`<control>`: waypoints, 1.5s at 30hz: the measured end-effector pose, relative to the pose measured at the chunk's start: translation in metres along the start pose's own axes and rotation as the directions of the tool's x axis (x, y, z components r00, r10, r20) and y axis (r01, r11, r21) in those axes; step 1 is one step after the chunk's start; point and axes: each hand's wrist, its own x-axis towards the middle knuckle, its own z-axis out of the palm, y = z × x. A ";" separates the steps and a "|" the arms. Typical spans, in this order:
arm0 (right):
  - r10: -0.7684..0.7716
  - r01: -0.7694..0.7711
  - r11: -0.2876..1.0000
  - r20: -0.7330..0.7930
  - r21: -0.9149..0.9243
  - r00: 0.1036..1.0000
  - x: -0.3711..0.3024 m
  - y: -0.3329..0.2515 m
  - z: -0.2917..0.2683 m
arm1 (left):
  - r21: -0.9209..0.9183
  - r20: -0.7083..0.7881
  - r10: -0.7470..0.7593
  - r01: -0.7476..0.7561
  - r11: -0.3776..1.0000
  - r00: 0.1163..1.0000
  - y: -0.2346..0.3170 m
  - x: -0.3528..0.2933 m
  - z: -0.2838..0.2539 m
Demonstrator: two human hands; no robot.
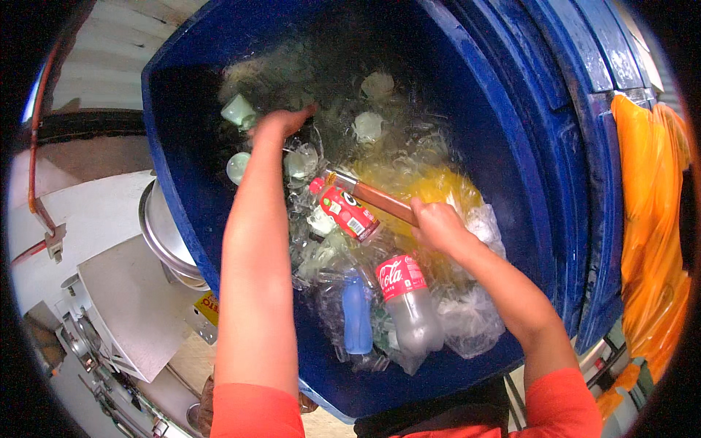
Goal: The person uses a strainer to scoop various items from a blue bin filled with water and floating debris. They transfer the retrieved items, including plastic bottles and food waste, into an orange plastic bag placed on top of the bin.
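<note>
Both my arms reach into a large blue bin (511, 168). My right hand (442, 226) is closed around the brown handle of a tool (383, 201) with a metal collar. Whatever lies beyond the collar is hard to make out. My left hand (286, 124) stretches over the heap farther in, fingers extended, with nothing visible in it. Beside it sits a pale cup-shaped piece (238, 112). A small red-labelled bottle (349, 213) lies against the tool. Nearer me are a blue bottle (357, 314) and a large clear bottle with a red label (409, 306).
Clear, crumpled or icy-looking pieces (475, 321) and something yellow (445, 186) fill the bin. An orange plastic sheet (653, 233) hangs at the right. Left of the bin are a round metal pan (164, 230) and a white box-shaped surface (131, 299).
</note>
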 end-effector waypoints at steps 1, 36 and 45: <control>0.005 -0.005 1.000 0.010 -0.009 1.000 -0.001 -0.001 0.001 | 0.008 -0.005 0.011 -0.011 1.000 1.000 0.001 -0.003 0.006; 0.026 -0.024 0.996 -0.020 0.084 0.999 -0.003 -0.010 0.012 | 0.567 -0.341 0.790 -0.559 0.606 0.510 -0.020 -0.054 -0.035; 0.025 -0.025 0.996 0.002 0.088 1.000 -0.005 -0.002 0.015 | 0.746 0.125 0.609 -0.479 0.463 0.784 0.034 -0.045 -0.042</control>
